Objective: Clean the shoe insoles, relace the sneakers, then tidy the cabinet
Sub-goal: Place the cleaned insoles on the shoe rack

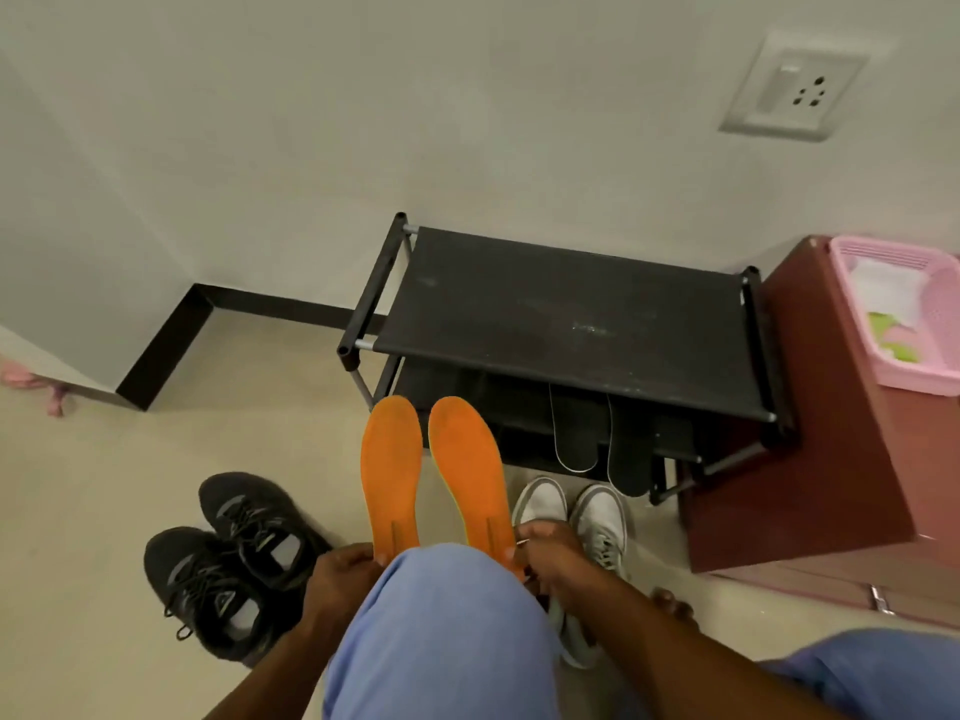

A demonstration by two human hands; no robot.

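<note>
At lower centre, the left hand (340,576) pinches the heel of 1 orange insole (390,472) and the right hand (545,556) grips the other orange insole (470,472), both held upright side by side (toes up) before the black shoe rack (566,314). Black sneakers (234,563) sit lower left, grey sneakers (571,511) right.

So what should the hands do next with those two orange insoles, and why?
Probably set them on the black fabric shoe rack: the left hand and right hand each hold one flat orange foam insole by its heel, and two black insoles already lie on its lower shelf.
</note>
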